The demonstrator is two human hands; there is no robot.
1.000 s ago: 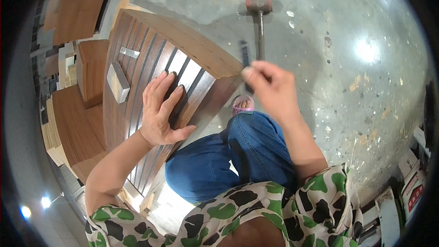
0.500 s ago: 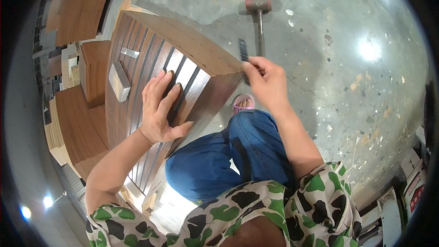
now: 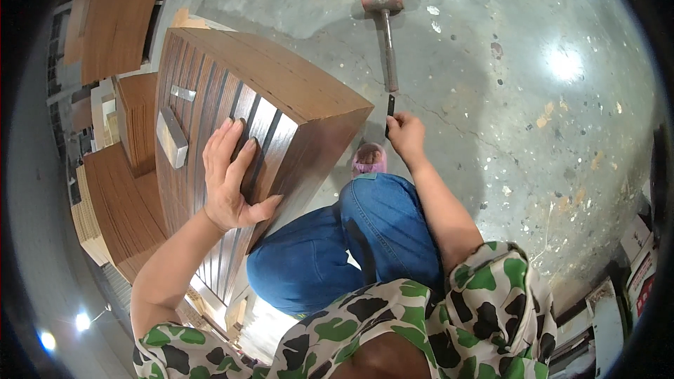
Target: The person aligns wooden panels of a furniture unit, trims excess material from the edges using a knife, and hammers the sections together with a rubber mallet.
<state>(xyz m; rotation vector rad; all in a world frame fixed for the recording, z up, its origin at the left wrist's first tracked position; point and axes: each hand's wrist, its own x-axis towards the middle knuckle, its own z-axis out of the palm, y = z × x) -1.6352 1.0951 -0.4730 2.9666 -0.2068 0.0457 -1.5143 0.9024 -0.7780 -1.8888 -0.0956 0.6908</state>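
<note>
My left hand [image 3: 232,179] rests on the striped side of a stack of brown wood-look boards [image 3: 281,67], fingers stretched and thumb spread. My right hand [image 3: 407,139] is closed around a narrow, flat black tool [image 3: 390,107], held upright just off the stack's near right corner; its exact kind I cannot make out. A small block [image 3: 171,138] with pale metallic edges lies on the striped side, left of my left hand. Close by it is a short silver strip [image 3: 183,93]. Beyond my right hand, a mallet [image 3: 382,1] with a red-rimmed head lies on the floor.
Further brown board stacks [image 3: 123,203] stand at the left, with a tall brown panel pile [image 3: 126,17] behind them. The speckled concrete floor [image 3: 505,133] stretches to the right. Leaning flat pieces [image 3: 607,330] line the lower right edge. My pink-shod foot [image 3: 369,159] is beside the stack.
My right hand has drawn back from the stack's corner, and the black tool has turned edge-on. My left hand stays on the striped side. The whole view has shifted slightly.
</note>
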